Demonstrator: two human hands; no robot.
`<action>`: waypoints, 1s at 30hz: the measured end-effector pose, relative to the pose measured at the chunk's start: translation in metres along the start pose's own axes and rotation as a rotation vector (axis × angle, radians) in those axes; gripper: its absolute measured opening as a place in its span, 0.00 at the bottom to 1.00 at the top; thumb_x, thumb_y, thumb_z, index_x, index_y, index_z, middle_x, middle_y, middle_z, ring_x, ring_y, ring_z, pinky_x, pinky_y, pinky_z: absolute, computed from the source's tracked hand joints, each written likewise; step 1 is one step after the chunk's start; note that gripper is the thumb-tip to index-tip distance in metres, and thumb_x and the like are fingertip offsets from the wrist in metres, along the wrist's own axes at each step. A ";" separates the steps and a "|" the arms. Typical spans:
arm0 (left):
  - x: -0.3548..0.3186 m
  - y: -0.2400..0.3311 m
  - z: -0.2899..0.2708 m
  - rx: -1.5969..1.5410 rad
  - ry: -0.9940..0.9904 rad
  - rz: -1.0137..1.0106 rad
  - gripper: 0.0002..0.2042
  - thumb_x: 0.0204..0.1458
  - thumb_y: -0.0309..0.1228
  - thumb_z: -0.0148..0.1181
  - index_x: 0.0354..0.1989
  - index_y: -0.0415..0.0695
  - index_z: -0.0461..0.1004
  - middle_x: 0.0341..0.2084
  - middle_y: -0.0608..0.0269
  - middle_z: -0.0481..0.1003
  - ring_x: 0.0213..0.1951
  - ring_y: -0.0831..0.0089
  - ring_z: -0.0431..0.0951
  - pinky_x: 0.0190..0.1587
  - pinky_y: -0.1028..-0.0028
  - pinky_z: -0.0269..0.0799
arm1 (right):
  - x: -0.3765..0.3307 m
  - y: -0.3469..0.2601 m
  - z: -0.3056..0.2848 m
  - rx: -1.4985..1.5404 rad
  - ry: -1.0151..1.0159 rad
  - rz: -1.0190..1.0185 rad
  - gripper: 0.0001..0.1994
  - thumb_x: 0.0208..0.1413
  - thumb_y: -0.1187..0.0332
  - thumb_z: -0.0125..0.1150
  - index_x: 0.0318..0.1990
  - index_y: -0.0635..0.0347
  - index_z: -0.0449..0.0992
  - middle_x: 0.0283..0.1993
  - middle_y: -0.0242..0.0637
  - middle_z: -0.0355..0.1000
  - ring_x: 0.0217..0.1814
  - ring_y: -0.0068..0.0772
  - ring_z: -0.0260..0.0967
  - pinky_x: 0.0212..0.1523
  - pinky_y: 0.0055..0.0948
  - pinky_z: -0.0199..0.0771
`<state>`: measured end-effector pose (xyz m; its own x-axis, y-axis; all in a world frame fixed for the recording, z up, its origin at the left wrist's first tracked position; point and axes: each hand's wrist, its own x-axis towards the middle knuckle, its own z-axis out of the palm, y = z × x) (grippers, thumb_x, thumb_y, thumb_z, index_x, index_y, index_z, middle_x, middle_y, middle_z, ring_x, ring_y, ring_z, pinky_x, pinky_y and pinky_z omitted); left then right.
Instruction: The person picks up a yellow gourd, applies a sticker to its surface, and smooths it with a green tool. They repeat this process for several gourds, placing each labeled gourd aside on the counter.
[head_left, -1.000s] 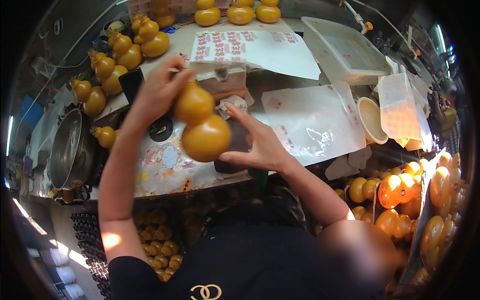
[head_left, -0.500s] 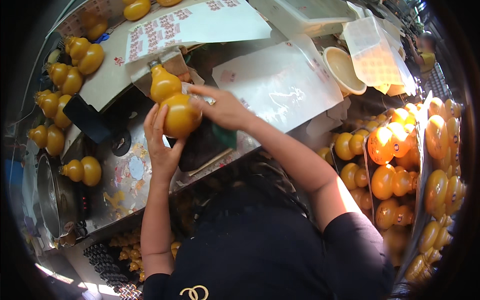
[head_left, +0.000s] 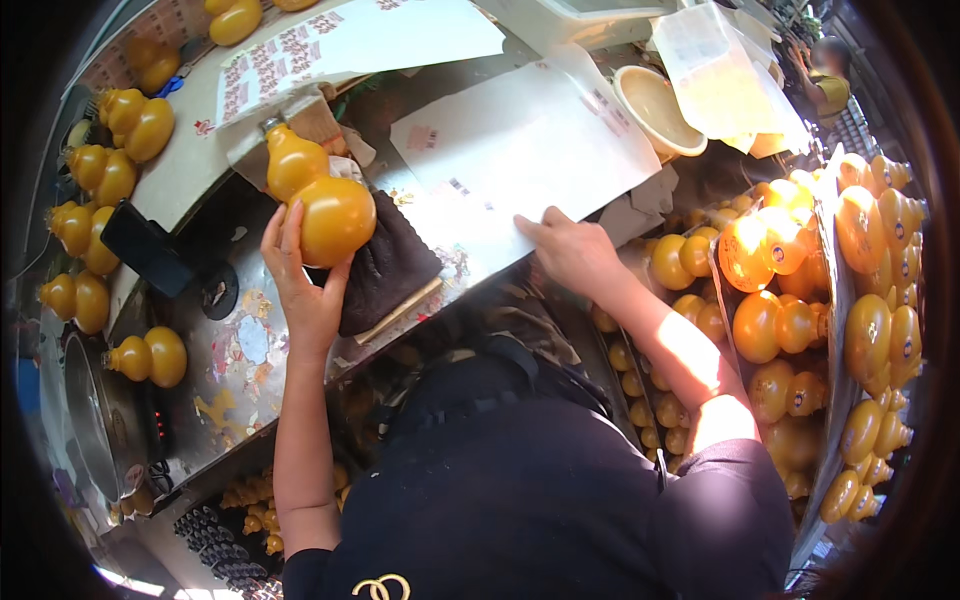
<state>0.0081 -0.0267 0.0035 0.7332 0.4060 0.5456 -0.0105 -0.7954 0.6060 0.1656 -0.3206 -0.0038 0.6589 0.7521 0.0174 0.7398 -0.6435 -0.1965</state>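
My left hand [head_left: 303, 285] is closed around the lower bulb of a glossy amber-yellow gourd-shaped bottle [head_left: 338, 222], thumb below and fingers along its left side. The bottle leans over a dark padded cushion [head_left: 392, 265], its narrow neck pointing up and left. To the right, my right hand [head_left: 573, 250] is at the near edge of a white sheet [head_left: 520, 140] bearing a few small printed patches. Its index finger stretches left over the sheet and the other fingers are partly bent. Nothing shows in that hand.
More gourd bottles [head_left: 148, 357] line the left side near a black phone-like device [head_left: 150, 245] and a metal pan [head_left: 85, 420]. A cream bowl [head_left: 655, 110] stands at the back right. Crates of gourds [head_left: 775, 325] fill the right. A person [head_left: 828, 80] is in the far background.
My right hand has left the bottle and moved right to the white sheet's near edge. A green patch under that forearm no longer shows. My left hand keeps hold; the view has shifted slightly.
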 end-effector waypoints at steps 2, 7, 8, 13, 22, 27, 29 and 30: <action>-0.001 0.001 -0.001 -0.004 0.009 -0.016 0.39 0.42 0.22 0.69 0.65 0.53 0.59 0.61 0.52 0.56 0.62 0.54 0.58 0.63 0.62 0.57 | -0.018 0.004 -0.002 0.125 0.020 -0.029 0.20 0.51 0.72 0.52 0.52 0.48 0.76 0.34 0.41 0.68 0.27 0.46 0.71 0.31 0.39 0.74; -0.003 0.001 0.003 0.018 0.022 -0.005 0.39 0.43 0.24 0.69 0.65 0.52 0.58 0.61 0.52 0.55 0.62 0.54 0.58 0.63 0.62 0.56 | -0.008 -0.003 -0.005 0.205 0.117 -0.063 0.19 0.52 0.71 0.51 0.52 0.52 0.75 0.50 0.37 0.70 0.35 0.47 0.74 0.37 0.40 0.76; -0.003 0.000 0.003 0.006 0.026 -0.017 0.38 0.43 0.24 0.69 0.65 0.52 0.58 0.61 0.53 0.55 0.62 0.54 0.58 0.63 0.62 0.56 | 0.003 -0.005 -0.005 0.206 0.141 -0.113 0.19 0.52 0.71 0.50 0.53 0.52 0.74 0.55 0.35 0.70 0.36 0.46 0.75 0.38 0.40 0.76; -0.002 0.001 0.002 0.023 0.016 0.025 0.37 0.44 0.24 0.68 0.65 0.50 0.58 0.61 0.52 0.56 0.62 0.55 0.58 0.64 0.62 0.55 | 0.017 0.001 0.016 0.175 0.021 -0.164 0.20 0.52 0.71 0.49 0.53 0.52 0.74 0.62 0.30 0.66 0.37 0.44 0.76 0.38 0.38 0.77; -0.004 0.001 0.004 0.030 0.019 -0.015 0.38 0.44 0.24 0.68 0.65 0.53 0.57 0.62 0.53 0.55 0.63 0.54 0.57 0.64 0.61 0.55 | -0.007 -0.005 0.001 0.235 0.119 -0.189 0.20 0.50 0.75 0.49 0.53 0.58 0.73 0.59 0.38 0.69 0.36 0.46 0.75 0.38 0.40 0.76; -0.002 0.003 0.003 0.040 0.013 -0.014 0.38 0.44 0.25 0.69 0.65 0.53 0.57 0.62 0.53 0.55 0.63 0.54 0.57 0.64 0.61 0.56 | 0.025 -0.008 0.017 0.139 0.081 -0.195 0.23 0.50 0.75 0.47 0.56 0.56 0.71 0.62 0.35 0.67 0.35 0.45 0.75 0.39 0.39 0.76; -0.003 0.002 0.002 0.041 0.006 -0.024 0.38 0.44 0.25 0.69 0.65 0.53 0.57 0.62 0.54 0.55 0.63 0.55 0.57 0.65 0.61 0.55 | 0.024 -0.008 0.019 0.114 0.063 -0.192 0.23 0.50 0.75 0.47 0.57 0.56 0.70 0.62 0.34 0.66 0.35 0.45 0.76 0.39 0.39 0.76; -0.003 0.002 0.001 0.041 0.003 -0.030 0.38 0.44 0.25 0.69 0.65 0.53 0.57 0.62 0.54 0.55 0.63 0.55 0.57 0.65 0.61 0.55 | 0.021 -0.007 0.015 0.107 0.035 -0.175 0.24 0.49 0.75 0.47 0.57 0.56 0.70 0.62 0.35 0.66 0.35 0.45 0.76 0.38 0.39 0.77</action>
<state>0.0066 -0.0299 0.0018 0.7310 0.4307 0.5293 0.0391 -0.8008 0.5977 0.1720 -0.2982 -0.0165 0.5270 0.8446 0.0944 0.8260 -0.4829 -0.2909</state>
